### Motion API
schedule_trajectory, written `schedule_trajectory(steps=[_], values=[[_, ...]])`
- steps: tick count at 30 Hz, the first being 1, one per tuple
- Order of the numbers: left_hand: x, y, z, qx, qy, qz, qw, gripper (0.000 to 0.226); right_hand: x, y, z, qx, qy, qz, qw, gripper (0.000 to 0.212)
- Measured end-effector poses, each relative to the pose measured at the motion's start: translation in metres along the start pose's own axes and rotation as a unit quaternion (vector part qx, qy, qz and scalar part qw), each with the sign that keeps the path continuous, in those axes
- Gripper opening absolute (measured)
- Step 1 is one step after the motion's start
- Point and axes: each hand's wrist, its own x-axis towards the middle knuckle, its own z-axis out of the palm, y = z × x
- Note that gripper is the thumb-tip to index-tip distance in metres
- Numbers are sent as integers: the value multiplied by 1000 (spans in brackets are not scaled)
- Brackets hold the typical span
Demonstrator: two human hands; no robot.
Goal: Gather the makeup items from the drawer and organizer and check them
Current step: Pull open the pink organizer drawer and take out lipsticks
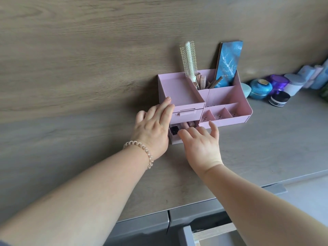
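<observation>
Inside the pink organizer (230,96), hairbrush (190,61) and palette (228,65); both hands unclenched, empty.

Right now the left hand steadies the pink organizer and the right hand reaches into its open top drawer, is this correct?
Not quite. The head view shows the right hand reaching into the open bottom drawer; the top drawer is shut. The left hand does steady the pink organizer.

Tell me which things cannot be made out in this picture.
- Contents of the pulled-out lower drawer, head view: mostly covered by the right hand and left hand.
- Jars at the right edge: blurred, cut off.
- Desk drawer at the bottom: cut off.
</observation>
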Motion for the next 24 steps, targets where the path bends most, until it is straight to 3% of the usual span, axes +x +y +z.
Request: schedule_trajectory(steps=[9,15,19,22,24], values=[[2,3,-3,-21,-14,-15,1000,69,-23,15,-16,21,11,-66,998,29],[1,4,-3,-27,-19,-23,999,74,-50,17,-34,32,2,-81,996,21],[-2,7,-4,-34,-38,-34,998,79,-59,9,-51,56,-29,-35,997,14],[-10,13,-11,-61,-36,-71,995,81,-33,11,-72,91,-7,106,990,25],[-19,22,-16,-95,-26,-122,988,81,-9,18,-79,97,-42,195,975,41]])
